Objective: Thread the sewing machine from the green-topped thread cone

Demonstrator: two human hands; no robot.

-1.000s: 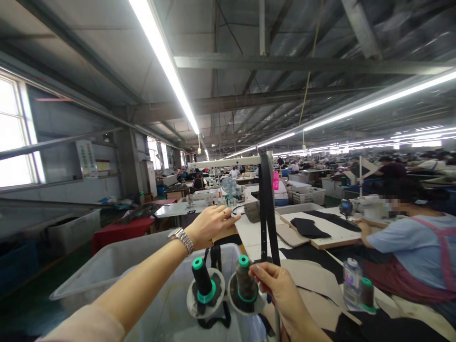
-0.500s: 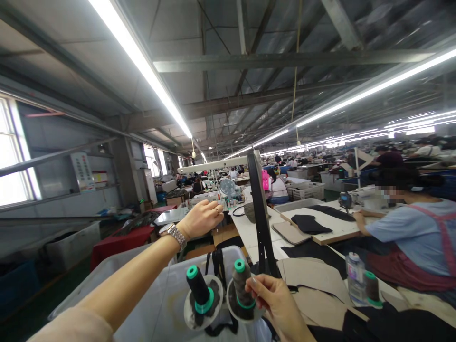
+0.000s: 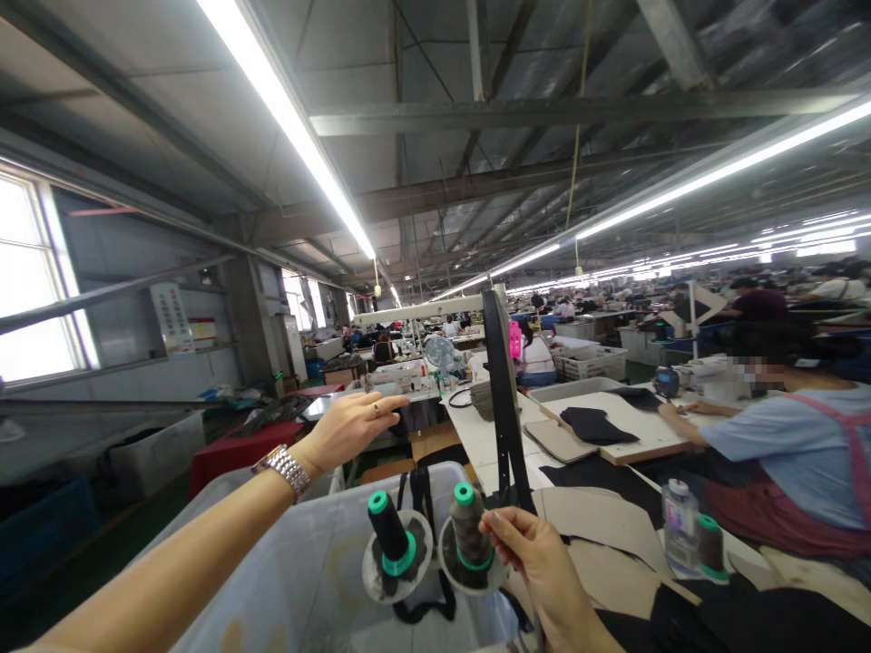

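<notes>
since the earlier frame the left hand (image 3: 347,426) has been drawn back toward the left and slightly lower, away from the upright black strap (image 3: 502,399), while the right hand (image 3: 534,558) has stayed beside the spools. the left hand is held out in the air above the far edge of the translucent plastic bin (image 3: 292,571), its fingers extended forward and kept loosely together, nothing visibly gripped; a metal watch (image 3: 282,469) is worn on its wrist. the right hand is raised just beside the brown thread spool (image 3: 469,535), thumb and forefinger pinched together at the spool's side; whether a thread is caught between them cannot be told. the brown thread spool stands upright on a round stand plate, just right of the black thread spool (image 3: 387,535), which leans a little on its own plate. both spools are set at the near edge of the bin. to the right, a person in a light blue shirt (image 3: 782,444) is seated at a table with dark fabric pieces (image 3: 595,424) laid on it.
</notes>
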